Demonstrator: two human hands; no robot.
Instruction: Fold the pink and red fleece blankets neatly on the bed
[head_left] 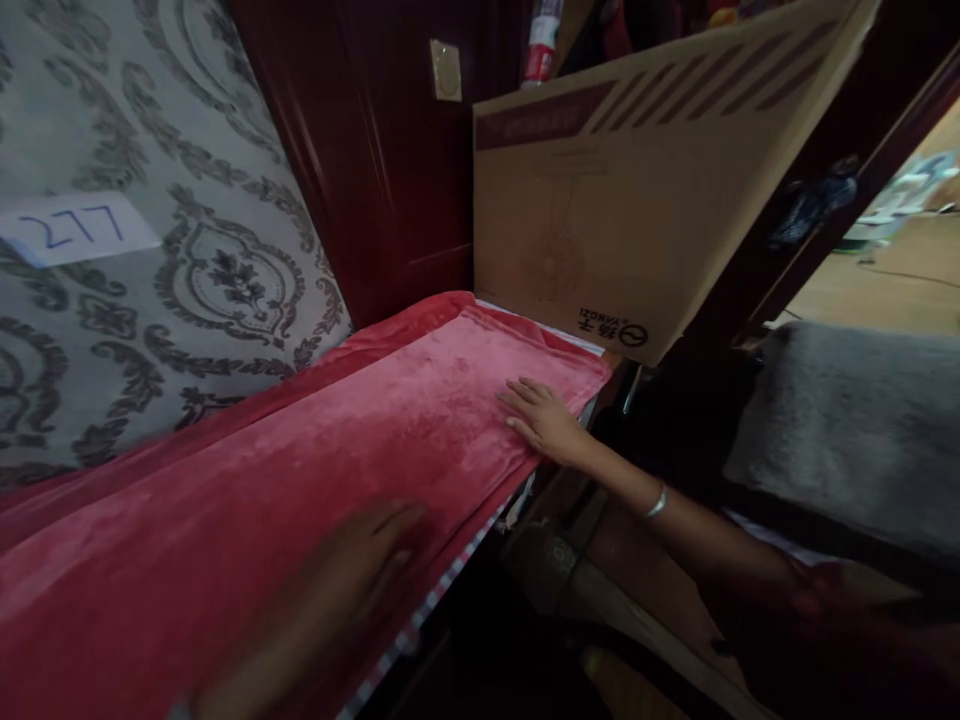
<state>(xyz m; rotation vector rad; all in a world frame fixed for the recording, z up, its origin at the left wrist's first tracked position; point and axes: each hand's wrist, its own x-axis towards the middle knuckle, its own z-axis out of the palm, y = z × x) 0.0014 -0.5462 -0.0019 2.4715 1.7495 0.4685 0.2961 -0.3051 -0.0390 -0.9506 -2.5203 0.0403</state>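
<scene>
A red plush blanket (360, 420), folded into a long strip, lies along a narrow surface against the wall. Flat on its far right part rests my right hand (546, 418), fingers stretched out, with a silvery bracelet at the wrist. My left hand (375, 550) is over the nearer part of the blanket and smeared by motion, so its fingers do not show clearly. Whether it touches the cloth I cannot tell. Below the blanket's front edge shows a strip of checked cloth (450, 575).
A large cardboard box (600, 210) stands upright at the blanket's far end. Behind are a dark red wooden panel (360, 140) and patterned wallpaper (225, 270) bearing a paper label (82, 228) marked 277. A grey furry cushion or seat (855, 430) is at the right.
</scene>
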